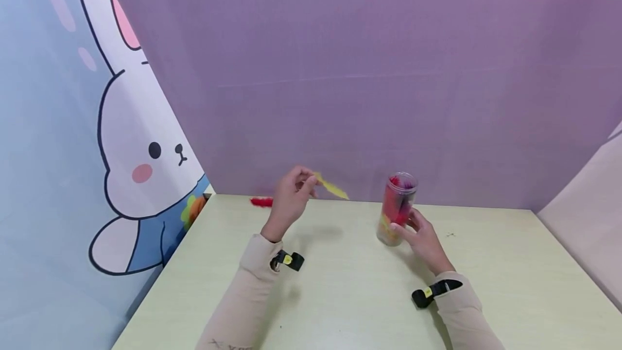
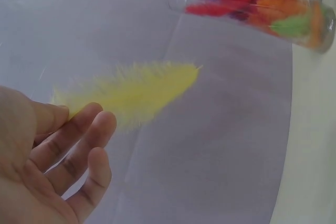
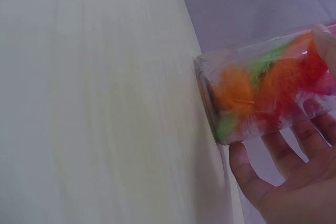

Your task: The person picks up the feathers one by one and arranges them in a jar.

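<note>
Between thumb and fingertips my left hand (image 1: 291,197) pinches a yellow feather (image 2: 142,90) by one end, its other end pointing toward the jar. My right hand (image 1: 421,236) grips a clear, open-topped jar (image 1: 397,209) around its side, thumb on one side and fingers on the other. Red, orange, green and dark purple feathers (image 3: 278,85) fill the jar, seen through its wall. The jar is slightly tilted over the table. The yellow feather is to the left of the jar's mouth, apart from it.
A red feather (image 1: 261,202) lies at the table's back edge, partly behind the left hand. Orange and green feathers (image 1: 193,210) show at the table's left back corner. A purple cloth (image 1: 369,69) hangs behind the pale table (image 1: 340,285); a rabbit-print cloth (image 1: 141,123) hangs at left.
</note>
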Tool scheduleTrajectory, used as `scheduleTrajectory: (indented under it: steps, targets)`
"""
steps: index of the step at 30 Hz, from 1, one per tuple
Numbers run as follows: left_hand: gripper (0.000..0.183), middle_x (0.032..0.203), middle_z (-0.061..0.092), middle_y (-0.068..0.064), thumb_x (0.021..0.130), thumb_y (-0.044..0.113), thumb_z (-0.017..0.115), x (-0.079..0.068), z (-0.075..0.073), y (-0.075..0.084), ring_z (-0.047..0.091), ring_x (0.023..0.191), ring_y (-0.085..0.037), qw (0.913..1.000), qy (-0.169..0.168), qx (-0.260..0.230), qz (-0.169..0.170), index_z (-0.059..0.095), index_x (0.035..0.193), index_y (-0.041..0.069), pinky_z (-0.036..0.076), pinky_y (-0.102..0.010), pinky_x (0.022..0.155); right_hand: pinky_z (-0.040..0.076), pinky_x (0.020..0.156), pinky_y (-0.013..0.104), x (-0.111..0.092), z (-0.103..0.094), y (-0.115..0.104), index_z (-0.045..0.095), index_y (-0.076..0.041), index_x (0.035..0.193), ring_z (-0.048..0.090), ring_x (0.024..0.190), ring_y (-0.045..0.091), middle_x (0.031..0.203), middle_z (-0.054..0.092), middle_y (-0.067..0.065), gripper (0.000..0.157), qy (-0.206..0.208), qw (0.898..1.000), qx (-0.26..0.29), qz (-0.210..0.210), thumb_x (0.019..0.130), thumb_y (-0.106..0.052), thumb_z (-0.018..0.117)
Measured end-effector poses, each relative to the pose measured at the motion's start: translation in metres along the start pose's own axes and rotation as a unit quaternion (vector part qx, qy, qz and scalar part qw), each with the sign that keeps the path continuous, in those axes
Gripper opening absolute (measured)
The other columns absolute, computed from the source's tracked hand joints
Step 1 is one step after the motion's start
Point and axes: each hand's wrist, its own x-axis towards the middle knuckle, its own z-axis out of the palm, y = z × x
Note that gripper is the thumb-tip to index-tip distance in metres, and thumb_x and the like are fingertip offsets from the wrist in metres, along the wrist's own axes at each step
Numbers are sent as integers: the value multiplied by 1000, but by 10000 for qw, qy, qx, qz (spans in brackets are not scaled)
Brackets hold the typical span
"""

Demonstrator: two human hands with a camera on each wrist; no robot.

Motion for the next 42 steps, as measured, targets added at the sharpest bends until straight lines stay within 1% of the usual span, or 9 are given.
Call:
scheduleTrajectory:
  steps: [4,10,13,20,23,26,32,37,42]
  targets:
    - [12,103,77,-12,104,19,60,2,6,3,70,75,-24,9998,-50,-177,36,66,108,9,58,-38,70,28,119,65,-1,1,4,34,-15,159,37,149,41,161,41,15,82,9,10000,24,1,93,-45,73]
    - [13,102,78,-8,105,20,59,10,17,12,71,74,-21,9995,-111,-261,118,65,109,10,54,-28,67,27,119,67,-2,2,12,34,-15,159,38,149,41,161,42,15,82,32,10000,52,-48,93,-44,73]
    - [14,102,77,-9,105,20,59,13,22,18,70,74,-21,9992,-158,-257,269,65,110,9,54,-26,66,28,119,67,-2,3,14,35,-16,159,39,148,41,160,43,15,81,43,9999,91,-96,93,-43,74]
    - [17,102,77,-14,105,21,59,23,34,33,71,75,-32,9976,-256,-427,480,65,110,7,54,-26,66,29,118,67,-1,5,13,34,-18,159,38,149,39,161,42,13,81,20,9999,141,-31,93,-44,73]
    - [17,103,77,-16,105,21,59,27,39,38,72,75,-31,9970,-270,-514,519,65,109,6,54,-25,66,29,118,68,0,5,12,34,-18,159,37,150,40,161,41,13,81,6,9999,139,-6,93,-45,73]
    - [16,103,77,-17,105,20,60,30,45,41,72,74,-31,9963,-260,-582,572,65,109,5,54,-24,65,28,118,68,-1,5,10,34,-17,159,37,150,40,162,41,13,82,0,9999,113,47,93,-46,73]
    - [14,100,78,-14,103,17,61,36,57,45,72,71,-27,9957,-205,-676,605,65,107,4,54,-23,63,28,119,66,-2,5,11,34,-15,159,38,149,41,161,42,15,84,28,10000,56,73,92,-47,73]
    - [16,101,78,-15,104,18,61,40,67,47,72,73,-30,9947,-323,-735,645,66,110,3,53,-23,63,29,119,65,-3,5,11,35,-15,158,39,148,40,159,43,15,82,29,9999,128,28,92,-45,74]
    - [15,101,77,-14,104,18,60,41,78,51,72,74,-29,9954,-483,-551,613,66,111,6,51,-22,62,28,119,65,-3,5,12,34,-16,159,39,149,40,160,42,14,83,18,9999,156,70,92,-46,74]
